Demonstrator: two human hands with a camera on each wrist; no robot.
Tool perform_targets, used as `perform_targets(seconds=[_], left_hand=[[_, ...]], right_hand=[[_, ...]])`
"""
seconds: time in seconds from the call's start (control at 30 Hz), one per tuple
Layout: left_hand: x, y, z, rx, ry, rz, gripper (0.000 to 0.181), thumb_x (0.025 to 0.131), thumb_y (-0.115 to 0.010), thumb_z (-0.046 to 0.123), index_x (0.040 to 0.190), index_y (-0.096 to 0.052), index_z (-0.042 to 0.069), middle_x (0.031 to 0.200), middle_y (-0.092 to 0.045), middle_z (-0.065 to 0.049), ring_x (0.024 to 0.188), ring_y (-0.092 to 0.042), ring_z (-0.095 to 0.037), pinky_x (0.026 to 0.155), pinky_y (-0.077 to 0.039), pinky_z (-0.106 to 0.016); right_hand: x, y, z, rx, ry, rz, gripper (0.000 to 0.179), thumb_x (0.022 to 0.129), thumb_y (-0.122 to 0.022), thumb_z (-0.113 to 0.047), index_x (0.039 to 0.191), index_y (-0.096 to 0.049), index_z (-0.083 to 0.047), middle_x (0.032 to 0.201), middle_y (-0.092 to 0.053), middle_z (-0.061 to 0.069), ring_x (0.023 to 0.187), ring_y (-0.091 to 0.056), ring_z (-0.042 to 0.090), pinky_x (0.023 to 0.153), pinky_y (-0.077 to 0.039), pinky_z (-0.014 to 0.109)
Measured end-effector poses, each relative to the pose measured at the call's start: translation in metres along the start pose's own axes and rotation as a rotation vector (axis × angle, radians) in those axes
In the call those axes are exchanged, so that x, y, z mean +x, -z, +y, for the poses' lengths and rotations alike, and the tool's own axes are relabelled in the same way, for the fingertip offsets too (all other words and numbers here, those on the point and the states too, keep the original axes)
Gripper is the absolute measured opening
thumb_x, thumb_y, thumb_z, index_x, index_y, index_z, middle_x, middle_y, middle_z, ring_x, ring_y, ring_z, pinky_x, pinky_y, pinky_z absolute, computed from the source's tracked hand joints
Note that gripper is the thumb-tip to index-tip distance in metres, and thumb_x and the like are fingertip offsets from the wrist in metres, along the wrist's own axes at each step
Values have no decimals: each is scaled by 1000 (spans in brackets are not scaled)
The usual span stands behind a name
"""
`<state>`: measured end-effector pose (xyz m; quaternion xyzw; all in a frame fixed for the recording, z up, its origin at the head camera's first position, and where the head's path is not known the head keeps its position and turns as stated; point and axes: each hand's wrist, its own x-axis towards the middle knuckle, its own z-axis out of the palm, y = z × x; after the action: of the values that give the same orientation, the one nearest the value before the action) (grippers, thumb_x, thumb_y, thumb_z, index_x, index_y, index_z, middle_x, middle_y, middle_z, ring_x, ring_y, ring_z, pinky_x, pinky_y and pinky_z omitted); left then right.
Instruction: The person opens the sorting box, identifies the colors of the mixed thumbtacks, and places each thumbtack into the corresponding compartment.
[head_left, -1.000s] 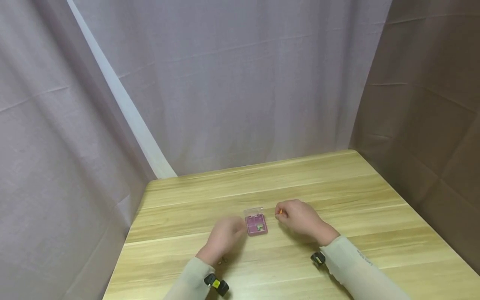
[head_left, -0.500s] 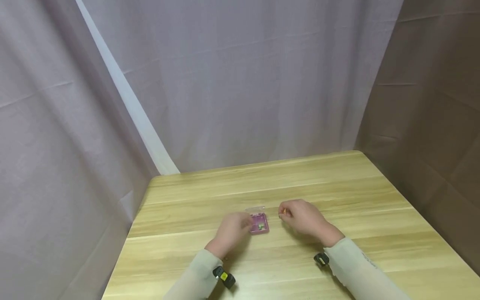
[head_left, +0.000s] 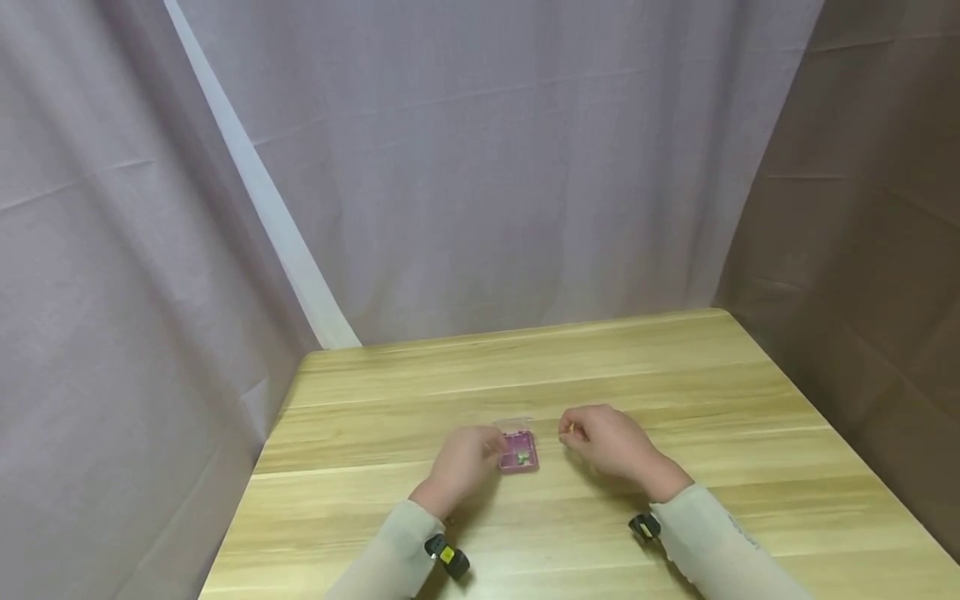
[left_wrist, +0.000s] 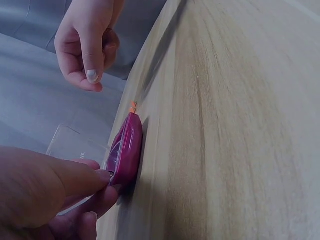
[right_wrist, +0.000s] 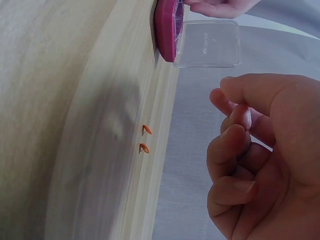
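A small magenta compartment box (head_left: pixel 517 467) lies on the table with its clear lid (right_wrist: pixel 207 45) swung back. Light green bits (head_left: pixel 522 457) sit in its near right compartment. My left hand (head_left: pixel 465 462) reaches over the box's left side. Thumb and finger pinch a tiny dark piece (left_wrist: pixel 111 174) at the rim in the left wrist view; its kind is too small to tell. To the right of the box, my right hand (head_left: pixel 603 437) hovers with loosely curled fingers, nothing visible between them. Beneath it, small orange pieces (right_wrist: pixel 145 130) rest on the table.
The wood-grain table (head_left: pixel 390 400) extends around both hands. Grey curtains (head_left: pixel 480 208) hang behind and to the left, a darker one (head_left: pixel 862 275) to the right. Something small and brownish (head_left: pixel 450 522) shows by the left wrist.
My left hand has moved right, from beside the box to over its left compartments. The right hand stays almost in place. The head view has shifted slightly.
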<state>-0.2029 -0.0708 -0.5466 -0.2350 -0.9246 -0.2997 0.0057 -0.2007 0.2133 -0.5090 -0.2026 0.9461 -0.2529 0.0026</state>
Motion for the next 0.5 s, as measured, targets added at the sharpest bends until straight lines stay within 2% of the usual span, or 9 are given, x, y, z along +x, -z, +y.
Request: perform_targets(seconds=[0.3,0.5], left_hand=[[0,2,0,-23,18,-8,7,100,-79,12,106,-80,16,108,-81,1,103,-75,-20,93,-62,-40],[2,-4,0,-1,5,2,7,100,-78,11,107,-80,14,108,-81,1,102,-75,-18,93,-62,-37]], right_hand=[[1,-2,0,12,12,-5,4,104,-75,-20,105,-78,-20,68,-56,-16,55,-48,5,52,-45,28],[0,-1,2,12,5,-13,5,104,-74,-19,106,-78,-19,67,-55,-15,55,-47,5,53,-44,28]])
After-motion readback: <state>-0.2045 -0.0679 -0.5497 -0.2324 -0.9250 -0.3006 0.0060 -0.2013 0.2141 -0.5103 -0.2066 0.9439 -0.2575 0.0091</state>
